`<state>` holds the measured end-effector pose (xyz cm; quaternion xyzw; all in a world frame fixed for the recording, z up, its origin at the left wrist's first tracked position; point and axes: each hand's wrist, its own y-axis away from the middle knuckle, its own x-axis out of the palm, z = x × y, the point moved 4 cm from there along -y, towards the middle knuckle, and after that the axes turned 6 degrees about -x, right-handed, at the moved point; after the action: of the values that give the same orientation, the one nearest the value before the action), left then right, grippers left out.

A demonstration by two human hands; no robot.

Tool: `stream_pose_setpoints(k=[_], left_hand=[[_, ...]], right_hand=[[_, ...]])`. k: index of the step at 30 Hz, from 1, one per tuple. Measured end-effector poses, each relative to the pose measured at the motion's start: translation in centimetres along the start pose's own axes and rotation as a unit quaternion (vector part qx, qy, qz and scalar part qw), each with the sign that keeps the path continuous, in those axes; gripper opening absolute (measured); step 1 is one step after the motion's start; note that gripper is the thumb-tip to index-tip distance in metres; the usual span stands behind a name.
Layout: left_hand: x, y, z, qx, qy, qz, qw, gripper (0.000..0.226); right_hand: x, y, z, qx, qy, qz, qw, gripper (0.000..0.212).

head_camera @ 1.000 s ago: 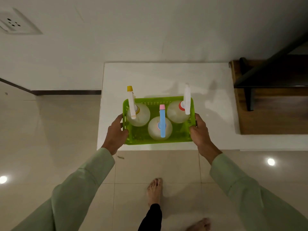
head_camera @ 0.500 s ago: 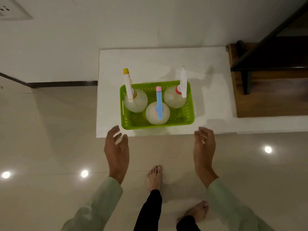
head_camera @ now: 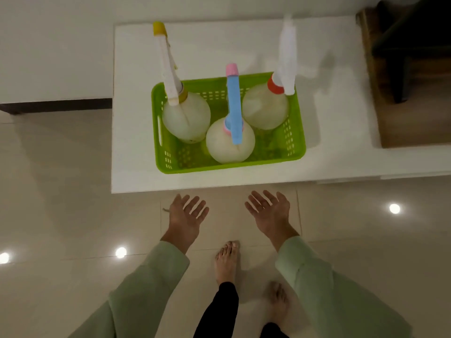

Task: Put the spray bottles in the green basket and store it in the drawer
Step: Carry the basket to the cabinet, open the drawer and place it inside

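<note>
The green basket (head_camera: 170,164) rests on a white surface (head_camera: 136,142) near its front edge. Three round translucent spray bottles stand upright inside it: one with a yellow-tipped white sprayer (head_camera: 186,118) at the left, one with a blue sprayer and pink cap (head_camera: 229,142) at the front middle, one with a red collar and white sprayer (head_camera: 264,107) at the right. My left hand (head_camera: 186,215) and my right hand (head_camera: 269,212) hover below the surface's front edge, fingers spread, holding nothing. No drawer front can be told apart.
A wooden step and dark railing (head_camera: 402,69) lie to the right of the white surface. The tiled floor (head_camera: 61,191) shows bright light reflections. My bare feet (head_camera: 227,262) stand just below my hands.
Both hands let go of the basket's sides and drew back toward me, turning to open palms. The view has moved closer, so the basket looks larger.
</note>
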<state>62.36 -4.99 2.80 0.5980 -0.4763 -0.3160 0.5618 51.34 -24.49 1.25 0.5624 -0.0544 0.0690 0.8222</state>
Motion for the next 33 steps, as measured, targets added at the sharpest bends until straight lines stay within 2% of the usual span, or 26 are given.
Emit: stream_pose_setpoints(k=[6, 11, 20, 25, 28, 30, 31, 32, 33], left_hand=[[1.3, -7.3, 0.2, -0.018, 0.099, 0.015, 0.995, 0.066], [1.5, -12.9, 1.3, -0.031, 0.137, 0.017, 0.990, 0.073], [0.8, -16.2, 1.9, -0.017, 0.183, 0.092, 0.979, 0.074], [-1.3, -14.7, 3.0, -0.043, 0.176, 0.077, 0.980, 0.077], [-3.0, -12.2, 4.5, -0.052, 0.119, 0.048, 0.990, 0.069], [-3.8, -8.9, 5.7, -0.018, -0.006, 0.009, 1.000, 0.053], [-4.0, -6.8, 6.2, 0.025, -0.094, -0.018, 0.995, 0.041], [-4.2, -4.2, 6.6, 0.094, -0.188, -0.045, 0.977, 0.028], [-4.2, -1.2, 6.9, 0.189, -0.282, -0.068, 0.938, 0.018]], right_hand=[[1.6, -7.4, -1.9, 0.029, -0.084, 0.010, 0.996, 0.062], [1.7, -12.8, -3.7, 0.043, -0.118, 0.038, 0.991, 0.076], [0.7, -15.3, -5.1, 0.031, -0.152, 0.105, 0.982, 0.070], [-1.5, -13.3, -5.5, 0.055, -0.153, 0.083, 0.983, 0.070], [-4.0, -10.6, -5.8, 0.050, -0.059, 0.076, 0.994, 0.060], [-5.6, -7.3, -5.6, -0.005, 0.107, 0.082, 0.991, 0.043], [-6.1, -5.3, -5.3, -0.062, 0.205, 0.084, 0.973, 0.031], [-6.6, -2.7, -4.7, -0.150, 0.298, 0.090, 0.938, 0.019], [-6.7, 0.4, -3.8, -0.264, 0.373, 0.112, 0.882, 0.014]])
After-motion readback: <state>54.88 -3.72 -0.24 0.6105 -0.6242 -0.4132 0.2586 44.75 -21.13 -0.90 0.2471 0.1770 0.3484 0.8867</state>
